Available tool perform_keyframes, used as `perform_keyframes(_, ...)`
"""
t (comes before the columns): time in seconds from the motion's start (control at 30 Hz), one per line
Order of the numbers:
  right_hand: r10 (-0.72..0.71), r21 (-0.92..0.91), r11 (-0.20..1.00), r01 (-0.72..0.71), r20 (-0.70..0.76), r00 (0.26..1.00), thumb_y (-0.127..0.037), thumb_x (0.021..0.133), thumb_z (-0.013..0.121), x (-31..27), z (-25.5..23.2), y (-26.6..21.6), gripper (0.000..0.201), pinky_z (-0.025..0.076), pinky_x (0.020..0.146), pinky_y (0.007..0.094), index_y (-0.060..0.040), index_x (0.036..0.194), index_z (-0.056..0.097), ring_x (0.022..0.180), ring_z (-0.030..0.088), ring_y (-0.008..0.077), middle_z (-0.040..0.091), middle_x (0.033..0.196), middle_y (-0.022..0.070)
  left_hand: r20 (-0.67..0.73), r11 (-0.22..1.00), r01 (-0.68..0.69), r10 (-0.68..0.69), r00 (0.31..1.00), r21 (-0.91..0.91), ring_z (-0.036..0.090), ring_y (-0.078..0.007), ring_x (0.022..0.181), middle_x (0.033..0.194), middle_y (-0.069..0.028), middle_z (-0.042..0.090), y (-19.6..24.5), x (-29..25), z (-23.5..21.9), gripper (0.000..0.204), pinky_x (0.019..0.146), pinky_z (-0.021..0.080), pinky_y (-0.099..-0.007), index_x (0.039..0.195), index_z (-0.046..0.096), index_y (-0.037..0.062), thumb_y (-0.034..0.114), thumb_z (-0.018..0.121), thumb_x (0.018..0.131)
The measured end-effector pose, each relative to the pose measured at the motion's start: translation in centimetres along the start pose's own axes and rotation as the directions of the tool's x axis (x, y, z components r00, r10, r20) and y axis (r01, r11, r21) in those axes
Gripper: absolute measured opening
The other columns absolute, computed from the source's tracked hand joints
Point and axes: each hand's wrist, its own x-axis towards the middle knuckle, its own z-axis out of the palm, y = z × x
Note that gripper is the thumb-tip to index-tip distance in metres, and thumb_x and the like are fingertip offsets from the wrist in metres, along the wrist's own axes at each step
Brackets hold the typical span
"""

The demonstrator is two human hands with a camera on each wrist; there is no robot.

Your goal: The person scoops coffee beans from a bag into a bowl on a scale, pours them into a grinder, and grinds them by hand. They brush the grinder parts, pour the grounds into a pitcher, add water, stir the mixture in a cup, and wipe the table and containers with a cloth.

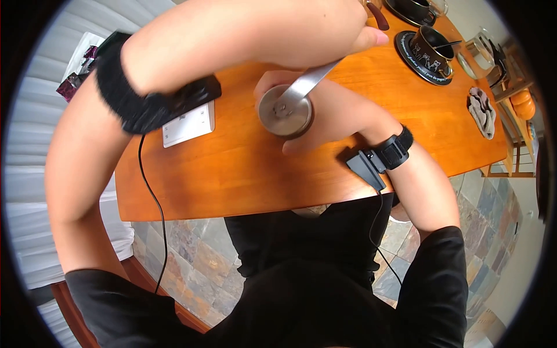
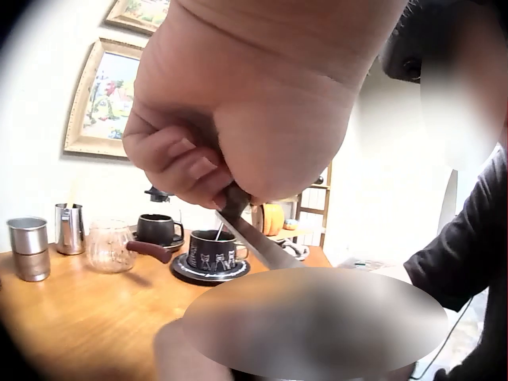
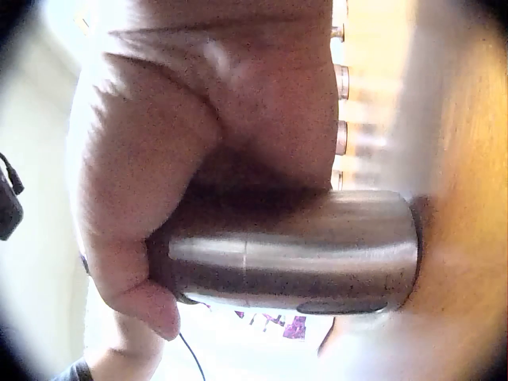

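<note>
My right hand (image 1: pixel 333 110) is wrapped around a steel cylinder (image 1: pixel 285 116), with a metal crank arm (image 1: pixel 313 81) across its top. In the right wrist view the fingers and thumb (image 3: pixel 159 309) curl round the cylinder (image 3: pixel 317 254), whose base is at the tabletop. Above it, my left hand (image 1: pixel 331 35) is at the crank's far end. The left wrist view shows curled left fingers (image 2: pixel 186 163) gripping the dark knob (image 2: pixel 235 200) of the crank arm (image 2: pixel 266 248). A blurred patch hides the cylinder there.
A black cup (image 1: pixel 429 49) with a spoon stands on a black saucer; another black cup (image 2: pixel 159 230) is behind. A glass vessel (image 2: pixel 109 248), steel cups (image 2: pixel 30 250), a folded cloth (image 1: pixel 481 113) and a white flat device (image 1: pixel 188 126) lie around the wooden table (image 1: pixel 232 185).
</note>
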Motion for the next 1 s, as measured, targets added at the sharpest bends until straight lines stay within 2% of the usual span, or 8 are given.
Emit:
perform_keyframes(0.1, -0.128, -0.007, 0.992, 0.128, -0.123, 0.984, -0.008, 0.066, 0.080, -0.3, 1.7, 0.6, 0.044, 0.050, 0.074, 0.0263, -0.0052, 0.105, 0.059, 0.082, 0.059, 0.0123, 0.062, 0.087, 0.0006, -0.182, 0.910, -0.248, 0.320, 0.930, 0.331, 0.065, -0.0346, 0.068, 0.074, -0.0210, 0.065, 0.6, -0.8, 2.9, 0.048, 0.067, 0.054, -0.0418, 0.085, 0.064, -0.0035, 0.035, 0.042, 0.105)
perform_keyframes(0.13, 0.011, 0.095, 0.995, 0.013, -0.252, 0.968, -0.009, 0.070, 0.081, -1.0, 2.3, 1.8, 0.046, 0.049, 0.080, 0.0266, -0.0070, 0.110, 0.058, 0.088, 0.059, 0.0121, 0.061, 0.094, 0.0001, -0.230, 0.927, -0.290, 0.343, 0.911, 0.236, 0.058, -0.0285, 0.060, 0.066, -0.0143, 0.059, 2.3, -0.7, 4.4, 0.044, 0.058, 0.047, -0.0398, 0.084, 0.064, -0.0021, 0.036, 0.049, 0.100)
perform_keyframes(0.2, 0.166, 0.203, 0.974, -0.099, -0.347, 0.923, -0.010, 0.073, 0.082, -1.0, 2.5, 2.3, 0.049, 0.048, 0.085, 0.0268, -0.0089, 0.116, 0.058, 0.094, 0.058, 0.0119, 0.061, 0.101, -0.0004, -0.260, 0.937, -0.346, 0.323, 0.910, -0.047, 0.053, -0.0261, 0.053, 0.059, -0.0097, 0.055, 5.1, -2.4, 4.9, 0.037, 0.050, 0.041, -0.0388, 0.082, 0.063, 0.0004, 0.036, 0.060, 0.092)
perform_keyframes(0.3, 0.105, 0.229, 0.971, -0.064, -0.169, 0.980, -0.010, 0.071, 0.082, -0.1, 0.3, 2.7, 0.048, 0.049, 0.081, 0.0255, -0.0072, 0.113, 0.059, 0.091, 0.059, 0.0105, 0.062, 0.100, -0.0001, -0.286, 0.948, -0.252, 0.191, 0.939, -0.194, 0.055, -0.0273, 0.054, 0.060, -0.0084, 0.055, 6.2, -5.3, 4.8, 0.029, 0.050, 0.042, -0.0387, 0.075, 0.059, 0.0057, 0.031, 0.065, 0.087)
perform_keyframes(0.63, 0.085, 0.187, 0.979, -0.080, -0.018, 0.996, -0.005, 0.071, 0.081, 0.3, -0.6, 3.0, 0.049, 0.049, 0.080, 0.0245, -0.0077, 0.114, 0.055, 0.090, 0.058, 0.0107, 0.061, 0.101, 0.0015, -0.486, 0.939, -0.264, 0.128, 0.864, -0.222, 0.056, -0.0267, 0.056, 0.061, -0.0044, 0.052, 3.5, -11.2, 9.2, 0.024, 0.048, 0.042, -0.0380, 0.068, 0.055, 0.0107, 0.026, 0.072, 0.076)
perform_keyframes(0.77, 0.131, 0.448, 0.887, -0.110, -0.014, 0.991, 0.006, 0.068, 0.074, 0.2, -0.9, 2.3, 0.048, 0.050, 0.049, 0.0266, -0.0031, 0.111, 0.054, 0.059, 0.063, 0.0144, 0.063, 0.081, 0.0058, -0.354, 0.977, -0.062, -0.014, 0.935, -0.204, 0.052, -0.0344, 0.058, 0.061, -0.0134, 0.048, -0.7, -14.1, 9.4, 0.017, 0.051, 0.039, -0.0414, 0.068, 0.049, 0.0038, 0.009, 0.063, 0.076)
perform_keyframes(0.93, 0.118, 0.275, 0.955, -0.110, -0.013, 0.993, -0.009, 0.063, 0.079, 0.3, -1.4, 2.2, 0.064, 0.050, 0.093, 0.0380, -0.0057, 0.121, 0.052, 0.099, 0.059, 0.0194, 0.058, 0.101, 0.0074, -0.297, 0.928, 0.156, -0.263, 0.918, -0.338, 0.046, -0.0320, 0.057, 0.061, -0.0159, 0.044, -6.2, -13.5, 10.5, 0.034, 0.056, 0.038, -0.0412, 0.078, 0.049, -0.0015, 0.025, 0.053, 0.100)
perform_keyframes(1.0, 0.108, 0.375, 0.923, -0.088, -0.032, 0.994, -0.010, 0.065, 0.079, 0.2, -1.5, 3.3, 0.064, 0.049, 0.096, 0.0383, -0.0060, 0.123, 0.052, 0.102, 0.059, 0.0197, 0.058, 0.102, 0.0074, -0.339, 0.930, 0.119, -0.243, 0.909, -0.347, 0.045, -0.0288, 0.061, 0.066, -0.0131, 0.046, -6.7, -11.9, 9.8, 0.031, 0.059, 0.040, -0.0394, 0.082, 0.052, -0.0002, 0.025, 0.052, 0.100)
